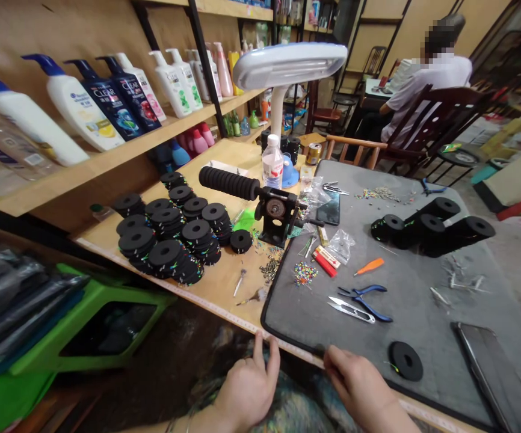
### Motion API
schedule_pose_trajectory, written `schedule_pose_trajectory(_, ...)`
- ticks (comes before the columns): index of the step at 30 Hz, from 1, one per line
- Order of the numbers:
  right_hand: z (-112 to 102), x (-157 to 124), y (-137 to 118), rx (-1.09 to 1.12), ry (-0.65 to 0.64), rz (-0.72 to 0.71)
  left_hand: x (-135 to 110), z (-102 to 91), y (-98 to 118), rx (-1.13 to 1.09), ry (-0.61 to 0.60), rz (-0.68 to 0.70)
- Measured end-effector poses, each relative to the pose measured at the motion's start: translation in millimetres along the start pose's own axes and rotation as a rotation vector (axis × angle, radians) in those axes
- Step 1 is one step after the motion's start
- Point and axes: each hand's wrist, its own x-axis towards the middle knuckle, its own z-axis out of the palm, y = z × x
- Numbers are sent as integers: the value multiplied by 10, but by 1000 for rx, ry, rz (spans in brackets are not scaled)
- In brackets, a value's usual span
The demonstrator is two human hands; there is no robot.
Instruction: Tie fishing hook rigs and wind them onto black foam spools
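Note:
My left hand point(248, 388) sits below the front edge of the grey mat point(418, 288), fingers curled, fingertips touching the table edge, with nothing visible in it. My right hand point(360, 385) rests against the same edge just to the right, fingers bent down over the mat's rim. A black foam disc point(405, 360) lies on the mat close to my right hand. Blue-handled pliers point(365, 297) and small silver snips point(351, 310) lie a little farther in. A black winding tool with a foam handle point(260, 201) stands at the mat's far left corner.
Stacks of black foam spools point(170, 237) cover the wooden table at left, more black rolls point(432, 228) lie at right. A phone point(499, 376) rests on the mat's near right corner. A desk lamp point(287, 66), a water bottle point(272, 162), shelves of shampoo bottles, a seated person at the back.

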Motion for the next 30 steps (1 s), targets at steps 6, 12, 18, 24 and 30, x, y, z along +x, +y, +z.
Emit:
schedule_pose_trajectory(6, -54, -37, -4, 106, 21, 20, 3, -31, -11, -15, 16, -14)
schedule_pose_trajectory(12, 12, -77, 46, 51, 109, 39, 0, -26, 7, -26, -9, -31)
schedule_pose_trajectory(18, 75, -68, 56, 13, 114, -4, 0, -24, 17, -23, -17, -28)
schedule_pose_trajectory(24, 198, -33, 20, -90, 143, -16, 8, -34, 16, -15, -17, -25)
schedule_pose_trajectory(30, 230, -22, 37, -76, 180, -20, 29, -119, -7, -83, -101, -33)
